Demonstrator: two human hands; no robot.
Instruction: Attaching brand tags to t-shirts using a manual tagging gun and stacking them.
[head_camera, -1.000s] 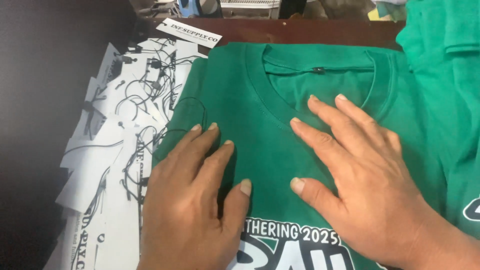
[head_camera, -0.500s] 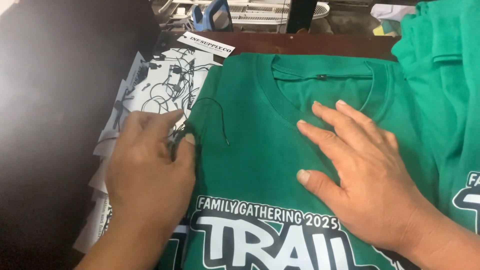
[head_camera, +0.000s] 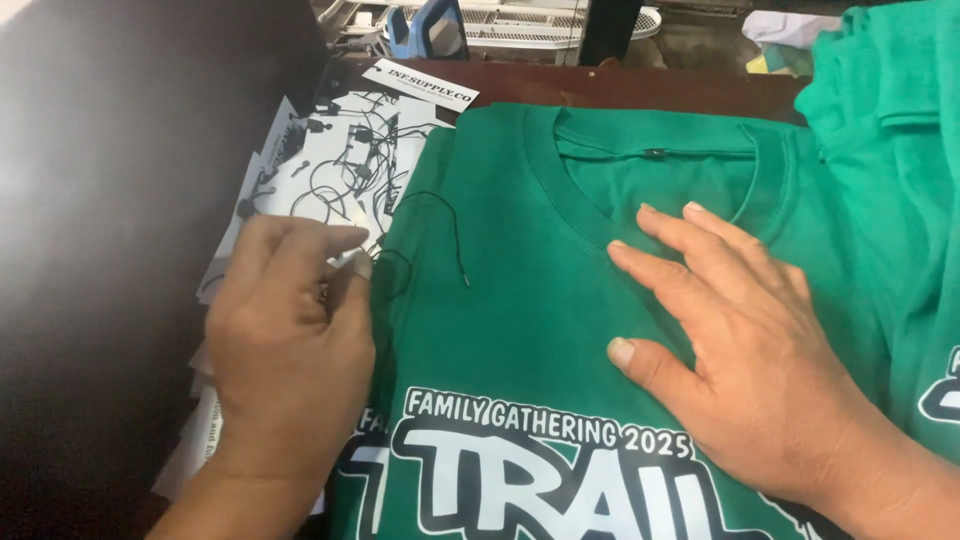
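From the head view, I see my left hand (head_camera: 285, 340) at the left shoulder edge of the green T-shirt (head_camera: 520, 320), which lies flat on the dark surface (head_camera: 110, 200) with its collar away from me and its white and dark print near the bottom of the frame. The left grip is closed to a pinch, thumb against forefinger, on what looks like the end of a loose black thread (head_camera: 445, 225); I cannot tell for sure whether the thread itself or the shirt's edge is between the fingertips. The thread curls across the shoulder and its free end rests on the fabric. My right hand (head_camera: 740, 370) lies open and flat, fingers spread, pressing the chest just below the neckline and holding nothing.

I judge the main risk to be the thread: if it is stitched in, a hard pull could pucker the seam or open it. If the right palm lifts or slides, the shirt could bunch and crease across the print.

Under the shirt's left edge lie white printed sheets (head_camera: 330, 170), overlapping loosely; dragging the fabric could scatter them. A second green garment (head_camera: 890, 130) is crowding the right side and could snag.
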